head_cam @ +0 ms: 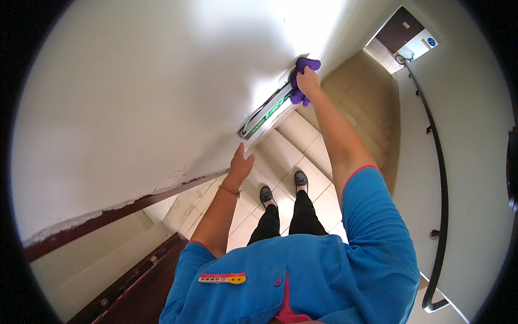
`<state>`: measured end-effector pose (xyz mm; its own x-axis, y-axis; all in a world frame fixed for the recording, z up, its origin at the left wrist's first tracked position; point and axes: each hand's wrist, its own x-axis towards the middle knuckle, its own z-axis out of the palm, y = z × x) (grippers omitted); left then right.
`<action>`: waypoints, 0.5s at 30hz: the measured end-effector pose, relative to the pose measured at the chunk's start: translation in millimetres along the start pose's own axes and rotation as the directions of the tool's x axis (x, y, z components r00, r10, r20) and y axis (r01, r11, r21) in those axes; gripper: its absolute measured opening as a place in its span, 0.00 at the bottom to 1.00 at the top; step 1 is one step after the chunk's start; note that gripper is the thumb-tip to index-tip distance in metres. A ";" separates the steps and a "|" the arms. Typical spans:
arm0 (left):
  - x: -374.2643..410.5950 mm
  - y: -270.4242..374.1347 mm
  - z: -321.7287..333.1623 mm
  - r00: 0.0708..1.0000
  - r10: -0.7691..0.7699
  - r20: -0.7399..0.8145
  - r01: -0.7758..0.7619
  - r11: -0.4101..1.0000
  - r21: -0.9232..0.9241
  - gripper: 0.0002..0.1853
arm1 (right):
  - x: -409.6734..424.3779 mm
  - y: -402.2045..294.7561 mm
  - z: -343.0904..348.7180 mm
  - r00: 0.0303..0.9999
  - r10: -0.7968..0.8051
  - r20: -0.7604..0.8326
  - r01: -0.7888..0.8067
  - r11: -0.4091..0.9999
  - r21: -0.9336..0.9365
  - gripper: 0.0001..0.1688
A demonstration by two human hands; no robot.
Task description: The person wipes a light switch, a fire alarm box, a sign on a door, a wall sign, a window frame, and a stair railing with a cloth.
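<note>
A purple cloth is bunched in my right hand, which presses it against the upper right end of a lit exit sign box. This long, narrow box is fixed to the white wall and shows green lit markings. A dark cable runs along its upper side. Just below the box's lower left end is my left hand, fingers apart and holding nothing. Whether its fingertips touch the wall cannot be made out. The cloth hides part of the box's far end.
Tiled steps lie around my feet. A black handrail follows the wall at right. The wall's lower edge has a dark red trim with chipped paint. At the far top right are a brown door and a bicycle.
</note>
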<state>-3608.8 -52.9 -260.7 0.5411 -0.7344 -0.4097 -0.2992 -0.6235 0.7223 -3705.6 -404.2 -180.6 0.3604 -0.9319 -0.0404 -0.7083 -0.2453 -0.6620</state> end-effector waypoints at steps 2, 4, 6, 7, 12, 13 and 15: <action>8.0 12.7 -3.5 0.999 -0.036 0.026 0.038 0.998 -0.054 0.40 | 0.0 -0.6 25.8 0.999 -0.034 -0.033 0.031 0.995 -0.097 0.15; 14.5 9.8 -2.6 0.998 -0.057 -0.014 0.055 0.996 -0.076 0.40 | -18.5 -9.6 44.2 0.996 -0.069 -0.059 0.062 0.991 -0.120 0.15; 18.1 15.9 -1.4 0.995 -0.092 -0.026 0.089 0.992 -0.085 0.40 | -37.3 -14.3 53.5 0.991 -0.123 -0.049 0.111 0.975 -0.192 0.12; 18.8 24.5 -3.1 0.993 -0.119 -0.022 0.117 0.990 -0.080 0.40 | -45.7 -15.1 56.8 0.985 -0.160 -0.059 0.146 0.969 -0.200 0.11; 21.6 34.4 -0.3 0.991 -0.107 -0.080 0.100 0.991 -0.089 0.40 | -90.2 -8.3 75.4 0.930 -0.232 0.285 0.286 0.944 -0.165 0.11; 23.1 36.1 0.6 0.990 -0.117 -0.076 0.113 0.992 -0.062 0.40 | -100.8 -3.2 80.3 0.909 -0.201 0.366 0.266 0.954 -0.136 0.11; 21.4 35.9 1.0 0.989 -0.120 -0.091 0.117 0.992 -0.044 0.39 | -120.9 16.6 88.4 0.905 -0.165 0.391 0.041 0.952 0.305 0.13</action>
<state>-3608.8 -91.3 -244.1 0.6428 -0.6264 -0.4410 -0.1991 -0.6925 0.6934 -3707.2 -272.0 -252.9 0.6803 -0.6990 -0.2204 -0.4741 -0.1904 -0.8597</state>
